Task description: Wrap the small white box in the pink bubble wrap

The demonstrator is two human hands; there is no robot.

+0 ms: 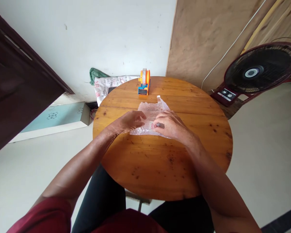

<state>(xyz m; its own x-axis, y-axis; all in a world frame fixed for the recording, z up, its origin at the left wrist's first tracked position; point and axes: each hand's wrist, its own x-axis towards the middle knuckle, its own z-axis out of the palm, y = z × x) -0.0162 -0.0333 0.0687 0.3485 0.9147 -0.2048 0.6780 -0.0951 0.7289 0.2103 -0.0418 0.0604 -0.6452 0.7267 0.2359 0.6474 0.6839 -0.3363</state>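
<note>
A sheet of bubble wrap [149, 111] lies spread on the round wooden table [157, 168], its right side partly hidden by my right hand. My left hand [132, 121] is at the wrap's left edge, fingers curved and apart, nothing held between them. Over the wrap's right part, my right hand [171, 124] is closed, thumb and fingers drawn together around something small and greyish that I cannot make out. Just left of those fingertips, a small pale piece with red markings [152, 125] rests on the wrap. A short strip of tape [158, 98] sticks up at the wrap's far edge.
An orange and blue tape dispenser [144, 82] stands at the table's far side, near the white wall. Behind the table's left edge is a printed white sack [102, 89]. A dark red fan [257, 72] stands at right; a pale blue box [55, 118] sits on the floor at left.
</note>
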